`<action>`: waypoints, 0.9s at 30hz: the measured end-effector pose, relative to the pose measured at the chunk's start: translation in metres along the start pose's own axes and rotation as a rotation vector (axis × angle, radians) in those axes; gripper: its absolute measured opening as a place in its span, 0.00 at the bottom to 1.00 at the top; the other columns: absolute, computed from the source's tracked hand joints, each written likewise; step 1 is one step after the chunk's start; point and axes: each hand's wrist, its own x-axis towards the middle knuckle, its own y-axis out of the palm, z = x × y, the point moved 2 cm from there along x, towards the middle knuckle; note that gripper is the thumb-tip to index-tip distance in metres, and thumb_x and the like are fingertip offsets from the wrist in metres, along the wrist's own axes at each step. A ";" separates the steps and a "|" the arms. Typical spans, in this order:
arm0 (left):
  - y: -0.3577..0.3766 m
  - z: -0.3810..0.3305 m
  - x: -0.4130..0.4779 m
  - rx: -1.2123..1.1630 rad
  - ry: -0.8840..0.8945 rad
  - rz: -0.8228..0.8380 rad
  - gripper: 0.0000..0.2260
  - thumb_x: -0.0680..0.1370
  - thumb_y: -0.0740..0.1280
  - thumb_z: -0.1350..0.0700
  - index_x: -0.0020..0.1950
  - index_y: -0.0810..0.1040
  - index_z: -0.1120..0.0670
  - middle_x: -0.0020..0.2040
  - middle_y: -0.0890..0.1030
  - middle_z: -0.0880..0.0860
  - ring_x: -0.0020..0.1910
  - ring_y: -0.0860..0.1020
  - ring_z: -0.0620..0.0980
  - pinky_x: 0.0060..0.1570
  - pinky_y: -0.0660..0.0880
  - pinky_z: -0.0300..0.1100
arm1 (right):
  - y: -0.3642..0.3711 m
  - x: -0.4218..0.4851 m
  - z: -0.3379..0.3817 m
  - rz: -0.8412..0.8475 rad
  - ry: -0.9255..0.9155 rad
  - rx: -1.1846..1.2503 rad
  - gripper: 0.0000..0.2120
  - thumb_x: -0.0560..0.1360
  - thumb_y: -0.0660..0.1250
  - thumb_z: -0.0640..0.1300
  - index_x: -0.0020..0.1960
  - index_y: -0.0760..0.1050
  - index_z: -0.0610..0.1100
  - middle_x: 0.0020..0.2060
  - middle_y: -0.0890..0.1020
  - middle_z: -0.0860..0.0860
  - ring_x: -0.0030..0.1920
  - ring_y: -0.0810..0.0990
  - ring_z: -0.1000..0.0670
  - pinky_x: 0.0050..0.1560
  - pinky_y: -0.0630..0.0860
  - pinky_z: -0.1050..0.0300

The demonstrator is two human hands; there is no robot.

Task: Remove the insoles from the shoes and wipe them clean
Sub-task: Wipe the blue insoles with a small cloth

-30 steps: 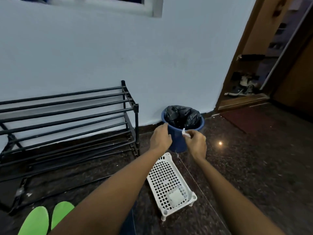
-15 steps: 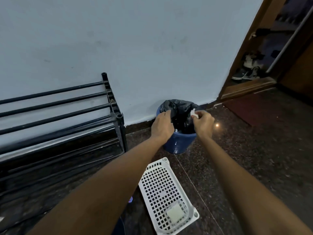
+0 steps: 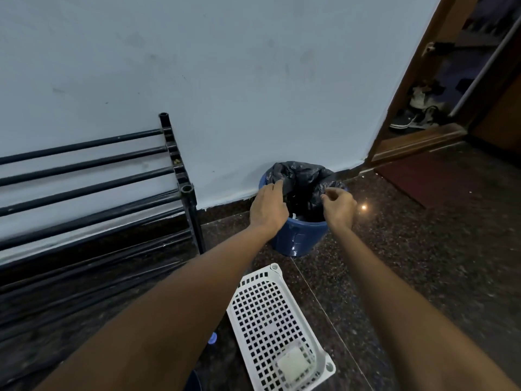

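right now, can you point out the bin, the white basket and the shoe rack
bin [image 3: 298,238], head view, blue front wall
white basket [image 3: 262,314], head view, bare perforated floor
shoe rack [image 3: 194,221], head view, near corner post

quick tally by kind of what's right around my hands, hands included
bin: 1
bin liner: 1
white basket: 1
shoe rack: 1
hands: 2 (left hand, right hand)
total: 6

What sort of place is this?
Probably a home entryway or hallway: a black metal shoe rack against the wall, a blue bin with a black liner on the dark stone floor, and shoes stored past the doorway on the right.
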 end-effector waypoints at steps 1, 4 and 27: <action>0.003 0.001 -0.004 0.008 0.008 -0.011 0.24 0.80 0.61 0.61 0.76 0.59 0.57 0.71 0.68 0.57 0.71 0.65 0.55 0.65 0.66 0.47 | 0.002 -0.005 -0.004 0.007 -0.020 -0.009 0.14 0.76 0.64 0.37 0.60 0.74 0.35 0.55 0.80 0.42 0.54 0.78 0.46 0.52 0.70 0.63; 0.010 0.005 -0.015 0.051 0.036 -0.036 0.25 0.81 0.60 0.59 0.77 0.56 0.57 0.74 0.63 0.56 0.74 0.59 0.54 0.70 0.59 0.45 | 0.006 -0.021 -0.011 0.032 -0.101 -0.038 0.14 0.77 0.63 0.39 0.61 0.74 0.36 0.55 0.80 0.42 0.53 0.78 0.46 0.53 0.72 0.58; -0.029 0.099 -0.237 0.059 -0.132 -0.034 0.28 0.81 0.61 0.57 0.78 0.54 0.56 0.76 0.59 0.56 0.75 0.57 0.53 0.72 0.57 0.44 | 0.009 -0.259 -0.027 0.268 -0.368 -0.046 0.10 0.76 0.63 0.38 0.55 0.77 0.38 0.53 0.78 0.43 0.55 0.75 0.45 0.57 0.71 0.51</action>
